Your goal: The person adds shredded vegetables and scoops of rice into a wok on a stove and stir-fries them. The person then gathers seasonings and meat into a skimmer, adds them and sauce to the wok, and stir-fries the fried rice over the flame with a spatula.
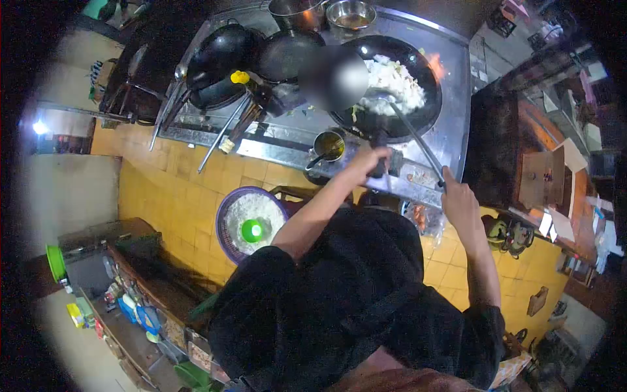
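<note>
A large black wok [418,127] sits over the burner at the right of the stove, with white rice [398,85] and bits of green in it. My left hand [367,164] is closed around the wok's dark handle at the near edge. My right hand [457,199] grips the end of a long metal ladle [413,130], whose head rests in the rice. Left of my left hand stands a small metal pot [328,146] holding yellowish liquid, a dark-handled spoon at its side. A blurred patch covers the wok's left part.
Flame [436,65] shows at the wok's far right. More black woks [225,62] stand to the left, near a metal bowl [351,16] and a large pot [297,13]. A purple basket [225,232] of rice with a green bowl [251,230] is behind my left arm.
</note>
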`<state>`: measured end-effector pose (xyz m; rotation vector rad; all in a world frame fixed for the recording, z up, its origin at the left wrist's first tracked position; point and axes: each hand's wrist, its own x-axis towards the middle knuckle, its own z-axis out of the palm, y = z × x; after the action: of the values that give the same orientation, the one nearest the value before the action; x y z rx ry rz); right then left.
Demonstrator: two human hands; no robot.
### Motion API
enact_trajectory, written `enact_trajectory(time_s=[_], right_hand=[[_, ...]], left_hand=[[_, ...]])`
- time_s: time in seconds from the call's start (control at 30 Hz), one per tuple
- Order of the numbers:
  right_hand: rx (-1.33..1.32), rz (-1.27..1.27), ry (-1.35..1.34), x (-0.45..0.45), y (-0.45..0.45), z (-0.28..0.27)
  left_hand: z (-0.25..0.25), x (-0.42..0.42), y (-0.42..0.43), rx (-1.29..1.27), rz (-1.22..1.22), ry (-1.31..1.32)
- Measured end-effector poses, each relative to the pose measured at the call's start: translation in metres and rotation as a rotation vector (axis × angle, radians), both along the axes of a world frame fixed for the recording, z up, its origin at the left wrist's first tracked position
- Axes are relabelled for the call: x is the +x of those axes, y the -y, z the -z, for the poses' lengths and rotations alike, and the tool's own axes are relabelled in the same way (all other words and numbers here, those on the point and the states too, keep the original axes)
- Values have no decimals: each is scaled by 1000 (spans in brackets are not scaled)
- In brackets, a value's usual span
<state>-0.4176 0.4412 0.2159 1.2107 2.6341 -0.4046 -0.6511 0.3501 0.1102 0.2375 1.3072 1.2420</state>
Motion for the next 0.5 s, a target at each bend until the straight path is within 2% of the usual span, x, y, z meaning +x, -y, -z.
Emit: enact_trajectory(time_s=[0.03,0.1,0.13,0.17,0.2,0.23,0.27,0.3,0.33,0.37,0.4,0.43,0.5], right_hand=[[84,-14,-10,3,-3,17],[183,-63,61,3,-10,21],[170,-14,61,-2,-16,10],[151,31,61,-5,-22,0],[175,-10,-102,6,-23,-12],[188,-25,-105,17,-23,-26],[113,-7,-261,26,-23,-37],[22,17,-412,29,-22,-41],[16,8,-407,26,-23,-37],[-67,76,-425,22,-23,-30],[-148,143,-442,17,-24,-21],[-368,348,-254,-5,-31,-5],[-694,383,-473,-16,-52,99]], left_hand=[[36,-9,0,106,-19,-118],[31,5,4,32,-117,211],[2,16,11,97,-22,127],[-15,28,17,-5,8,200],[-34,36,23,-26,41,196],[-45,37,23,-45,68,193],[-20,29,13,-30,53,187],[33,19,6,68,70,42],[73,11,2,160,87,-100],[89,2,-5,218,30,-217],[107,-8,-13,262,38,-188],[119,-15,-20,312,43,-162],[124,-20,-26,255,29,-195]])
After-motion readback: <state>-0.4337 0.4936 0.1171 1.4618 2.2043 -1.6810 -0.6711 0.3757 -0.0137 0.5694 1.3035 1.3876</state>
